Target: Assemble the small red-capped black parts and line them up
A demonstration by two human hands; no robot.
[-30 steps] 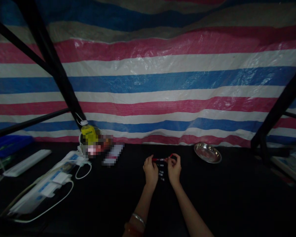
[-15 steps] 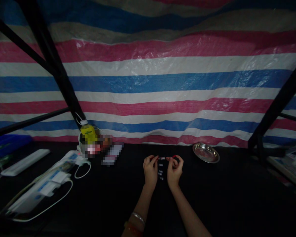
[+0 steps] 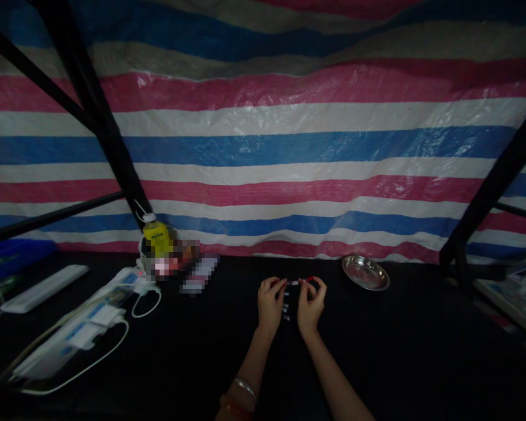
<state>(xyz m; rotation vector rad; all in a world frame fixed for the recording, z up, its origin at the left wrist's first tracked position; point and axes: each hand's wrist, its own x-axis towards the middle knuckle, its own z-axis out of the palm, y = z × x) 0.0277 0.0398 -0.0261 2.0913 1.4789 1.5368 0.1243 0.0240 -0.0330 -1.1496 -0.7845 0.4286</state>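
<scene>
A small slim item (image 3: 294, 283), red at the right end with a pale label in the middle, stretches between my two hands; its kind is too small and dark to make out. My left hand (image 3: 270, 305) pinches its left end with thumb and fingertips. At the other end, my right hand (image 3: 310, 305) is closed on it in a pinch, with red showing by the fingers. Several tiny dark pieces with whitish marks (image 3: 286, 310) lie in a column on the black tabletop (image 3: 263, 386) between my wrists.
A round metal dish (image 3: 365, 273) stands to the right. Leftward are a yellow bottle (image 3: 158, 237), blurred-out items, a white power strip (image 3: 74, 333) with plugs and cables, a long white bar (image 3: 46, 288) and a blue tray (image 3: 17, 256). Black frame posts (image 3: 96, 123) and a striped tarp (image 3: 289, 187) rise behind.
My left hand has shifted slightly right, so the gap between my fingertips is narrower. My right hand stays almost where it was, still holding the slim item.
</scene>
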